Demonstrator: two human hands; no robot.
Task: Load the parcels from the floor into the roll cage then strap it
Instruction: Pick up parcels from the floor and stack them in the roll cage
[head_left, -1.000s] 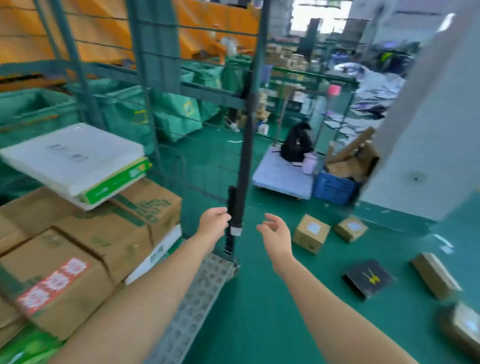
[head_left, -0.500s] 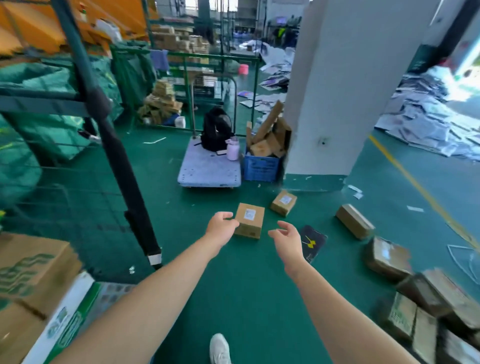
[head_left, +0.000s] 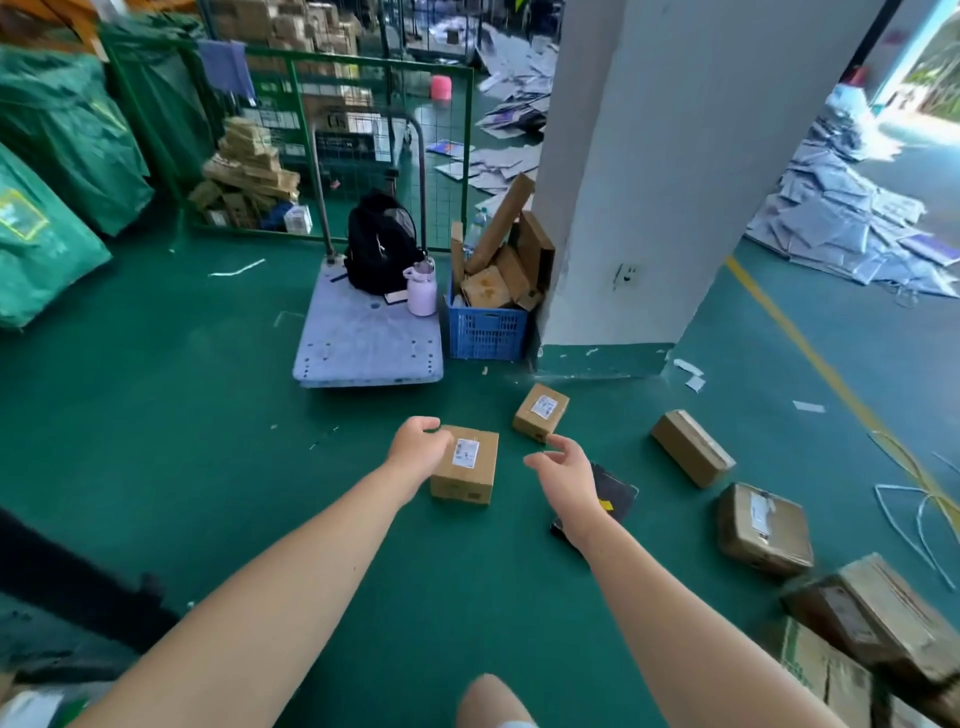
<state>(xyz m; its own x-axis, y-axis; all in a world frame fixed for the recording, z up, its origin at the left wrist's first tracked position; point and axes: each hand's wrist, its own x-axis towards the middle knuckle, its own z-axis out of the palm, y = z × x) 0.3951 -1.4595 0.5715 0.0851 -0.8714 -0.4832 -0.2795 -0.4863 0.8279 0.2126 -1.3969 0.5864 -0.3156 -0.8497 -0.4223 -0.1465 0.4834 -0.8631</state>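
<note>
A small cardboard parcel (head_left: 465, 464) with a white label lies on the green floor straight ahead. My left hand (head_left: 418, 451) hovers at its left edge, fingers loosely curled and holding nothing. My right hand (head_left: 563, 474) reaches out to the parcel's right, fingers relaxed and empty, above a flat black parcel (head_left: 613, 491). Another small labelled box (head_left: 540, 412) sits just beyond. Larger brown parcels (head_left: 692, 447) (head_left: 763, 527) lie to the right. Only a dark bar of the roll cage (head_left: 78, 582) shows at the lower left.
A grey platform trolley (head_left: 366, 338) carries a black backpack (head_left: 382, 244) and a pink bottle. Beside it a blue crate (head_left: 485, 327) of cardboard stands against a white pillar (head_left: 649, 171). Green sacks (head_left: 47, 156) line the left. More boxes (head_left: 872, 623) pile at the lower right.
My view has swung right from the roll cage and its stacked boxes to the parcels on the floor. Both hands now reach toward the nearest small parcel, which looks closer.
</note>
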